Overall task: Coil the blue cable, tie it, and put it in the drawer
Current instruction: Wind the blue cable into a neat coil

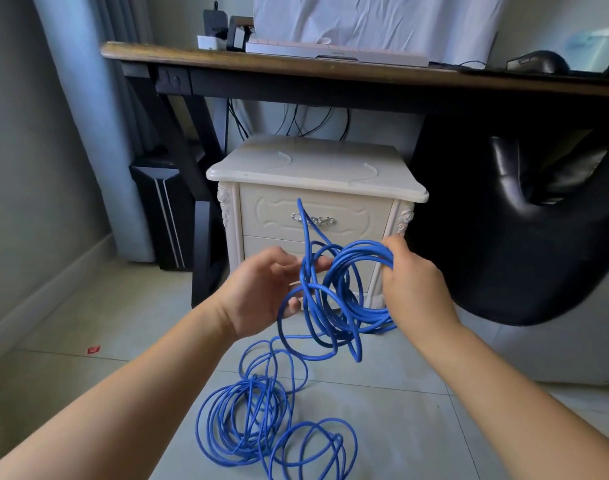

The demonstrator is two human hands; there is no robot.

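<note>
My right hand [412, 282] grips a bundle of loops of the one blue cable [344, 268]; my left hand [258, 292] holds a single strand, before two closed drawers [279, 213]

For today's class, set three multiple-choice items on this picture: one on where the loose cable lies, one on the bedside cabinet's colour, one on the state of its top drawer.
1. Where does the loose part of the blue cable lie?
A on the desk
B on the floor
C on the cabinet top

2. What colour is the bedside cabinet?
A cream
B black
C red

3. The cabinet's top drawer is:
A pulled open
B shut
C taken out

Key: 1 B, its loose loops spread over the tiles. 2 A, its top and fronts are cream. 3 B, its front sits flush in the frame.
</note>
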